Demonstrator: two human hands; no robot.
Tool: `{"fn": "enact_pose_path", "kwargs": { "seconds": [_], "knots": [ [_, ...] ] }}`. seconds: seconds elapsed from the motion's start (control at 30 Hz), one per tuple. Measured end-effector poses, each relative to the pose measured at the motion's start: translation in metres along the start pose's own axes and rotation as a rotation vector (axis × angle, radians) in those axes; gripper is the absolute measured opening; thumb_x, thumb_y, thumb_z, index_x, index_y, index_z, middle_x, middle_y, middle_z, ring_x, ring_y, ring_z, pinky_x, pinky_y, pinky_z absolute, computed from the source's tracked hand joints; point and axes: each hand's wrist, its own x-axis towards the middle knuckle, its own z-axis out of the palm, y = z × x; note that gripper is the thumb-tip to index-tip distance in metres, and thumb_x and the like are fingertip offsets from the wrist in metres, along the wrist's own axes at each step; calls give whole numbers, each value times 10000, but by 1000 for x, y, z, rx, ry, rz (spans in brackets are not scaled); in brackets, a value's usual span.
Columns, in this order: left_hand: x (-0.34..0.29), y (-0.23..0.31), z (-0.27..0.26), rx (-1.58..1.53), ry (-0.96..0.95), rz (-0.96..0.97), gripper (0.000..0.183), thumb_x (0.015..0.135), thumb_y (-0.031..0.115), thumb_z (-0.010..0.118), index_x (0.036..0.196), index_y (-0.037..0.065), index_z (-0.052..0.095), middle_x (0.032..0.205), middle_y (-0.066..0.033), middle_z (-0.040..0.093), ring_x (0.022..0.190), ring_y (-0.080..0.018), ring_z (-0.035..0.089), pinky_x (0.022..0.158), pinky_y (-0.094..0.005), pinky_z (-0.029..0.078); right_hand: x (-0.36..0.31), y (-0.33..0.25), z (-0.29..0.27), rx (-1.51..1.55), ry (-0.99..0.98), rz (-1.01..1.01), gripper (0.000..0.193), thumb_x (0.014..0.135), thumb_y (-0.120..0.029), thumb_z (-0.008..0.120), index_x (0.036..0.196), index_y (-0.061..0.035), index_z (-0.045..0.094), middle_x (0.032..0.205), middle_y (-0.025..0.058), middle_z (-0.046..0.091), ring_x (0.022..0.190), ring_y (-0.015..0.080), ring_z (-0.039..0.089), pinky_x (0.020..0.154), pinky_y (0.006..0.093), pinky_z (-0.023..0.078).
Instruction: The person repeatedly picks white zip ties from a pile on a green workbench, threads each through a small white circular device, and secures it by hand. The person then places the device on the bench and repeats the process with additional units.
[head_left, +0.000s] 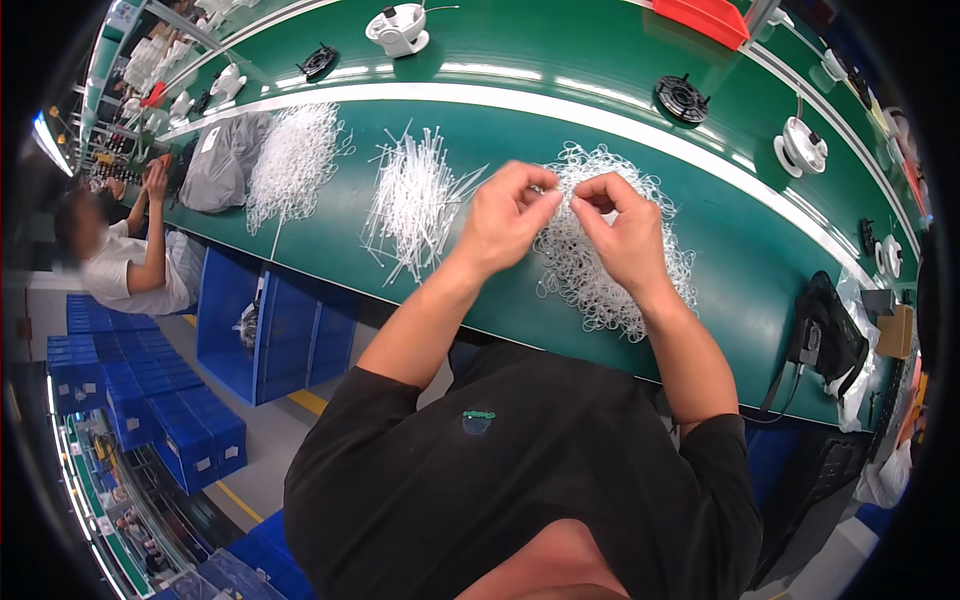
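Note:
My left hand [510, 217] and my right hand [622, 228] face each other with a small gap between them, thumbs and forefingers pinched. They seem to share one thin white cable tie, hard to pick out against the pile behind. Below them spreads a wide heap of looped white cable ties [605, 300]. Left of my left hand lies a pile of straight white cable ties [415, 195]. Farther left is another heap of looped ties [295, 165]. All rest on the green tabletop [745, 290].
Beyond the table's pale edge strip, a green conveyor belt [560, 50] bears white fan-like housings [398, 30] and black round parts [682, 98]. A grey plastic bag [222, 165] and a seated co-worker [140, 260] are at left. A black bag [828, 335] lies right; blue bins [180, 420] stand lower left.

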Motion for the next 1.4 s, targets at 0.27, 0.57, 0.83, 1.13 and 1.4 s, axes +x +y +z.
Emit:
{"fn": "enact_pose_path", "kwargs": {
  "seconds": [0.27, 0.57, 0.83, 1.13, 1.4],
  "knots": [
    [71, -41, -101, 980, 118, -152, 196, 844, 212, 713, 915, 34, 673, 940, -174, 707, 885, -373, 670, 785, -452, 525, 2, 7, -24, -115, 45, -35, 145, 855, -116, 720, 936, -7, 667, 869, 104, 705, 764, 206, 679, 717, 317, 536],
    [77, -64, -100, 1149, 108, -225, 193, 864, 215, 691, 924, 32, 676, 938, -177, 708, 913, -381, 671, 805, -473, 523, 2, 10, -26, -133, 12, -91, 131, 853, -100, 707, 927, -4, 657, 860, 112, 696, 788, 232, 682, 726, 341, 530],
    [57, 0, -77, 31, 88, -54, 134, 966, 130, 618, 948, -2, 608, 790, -26, 640, 661, -67, 559, 562, -226, 449, 11, -4, -6, -52, 1, -170, 202, 847, -112, 716, 1009, -18, 641, 926, 120, 682, 800, 238, 685, 724, 346, 535],
    [26, 16, -27, -750, -128, -126, 130, 942, 10, 625, 1067, -10, 592, 982, -126, 680, 766, -142, 660, 673, -263, 571, 14, -4, 22, 270, -85, -14, 161, 842, -53, 710, 960, -3, 612, 883, 102, 685, 817, 187, 704, 741, 319, 561],
    [16, 12, -6, -317, 50, 35, 108, 916, 3, 659, 1001, -46, 614, 905, -111, 683, 737, -120, 661, 649, -248, 581, 13, -9, 12, 140, 102, -88, 135, 864, -37, 677, 976, 2, 613, 843, 88, 687, 782, 170, 686, 735, 311, 555]
  ]
}}
